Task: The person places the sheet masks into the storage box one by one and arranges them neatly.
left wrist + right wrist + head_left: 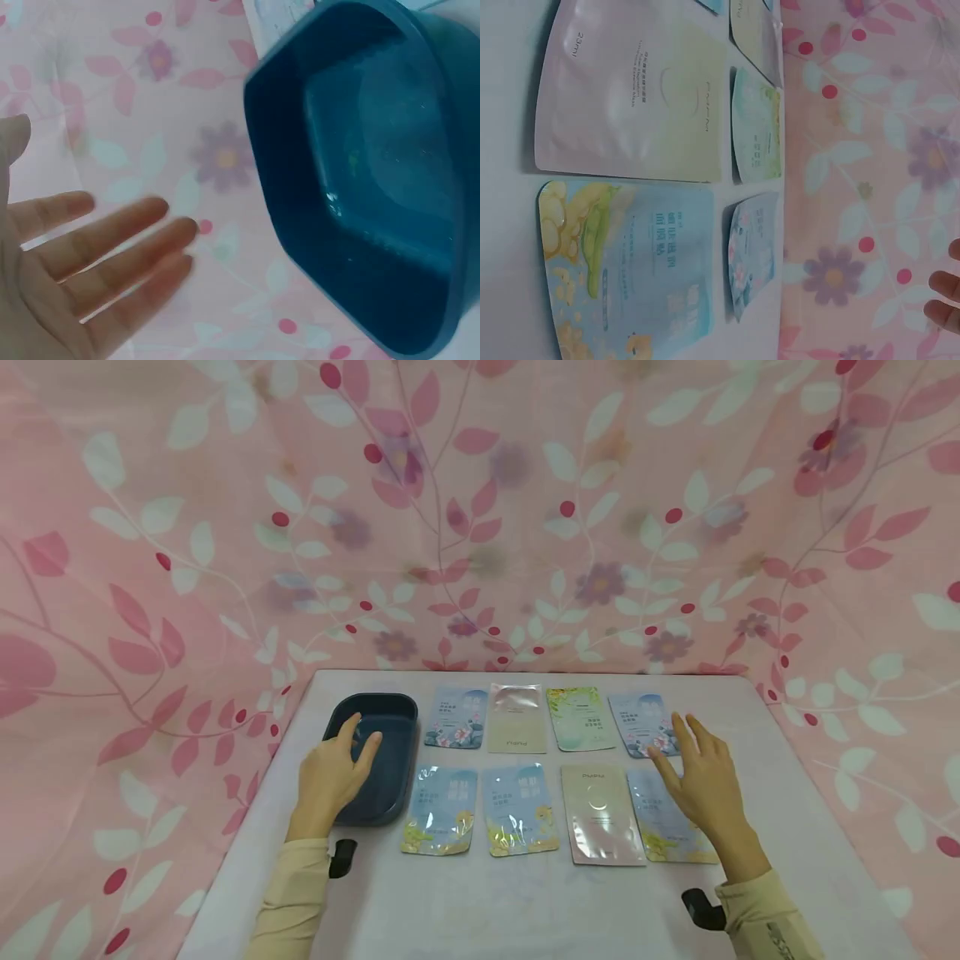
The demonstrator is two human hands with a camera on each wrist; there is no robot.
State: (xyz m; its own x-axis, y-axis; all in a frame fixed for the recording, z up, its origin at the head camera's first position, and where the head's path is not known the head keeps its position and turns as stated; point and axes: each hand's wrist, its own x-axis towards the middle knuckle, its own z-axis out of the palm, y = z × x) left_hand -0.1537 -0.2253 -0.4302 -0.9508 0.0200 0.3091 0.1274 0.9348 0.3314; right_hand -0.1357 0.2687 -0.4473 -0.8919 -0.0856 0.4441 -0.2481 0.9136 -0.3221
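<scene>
My left hand [328, 779] hovers over a dark blue rectangular basin [393, 752] on the left of the table, its fingers relaxed and holding nothing. The left wrist view shows the basin's hollow inside with nothing lying in it. On the right, my right hand [703, 783] hangs with spread fingers over two face mask sachets, a blue floral one [639, 720] in the back row and a blue one with a yellow-green print [663, 827] in front, partly covering both. Left of it lies a beige-pink sachet [603, 818]; behind that is a green one [581, 718].
More sachets lie flat in two rows: a blue floral one [456, 717] and a beige-pink one [517, 718] behind, two blue ones [440, 810] in front. The white table [480, 902] meets pink floral cloth [480, 568] at the back and sides.
</scene>
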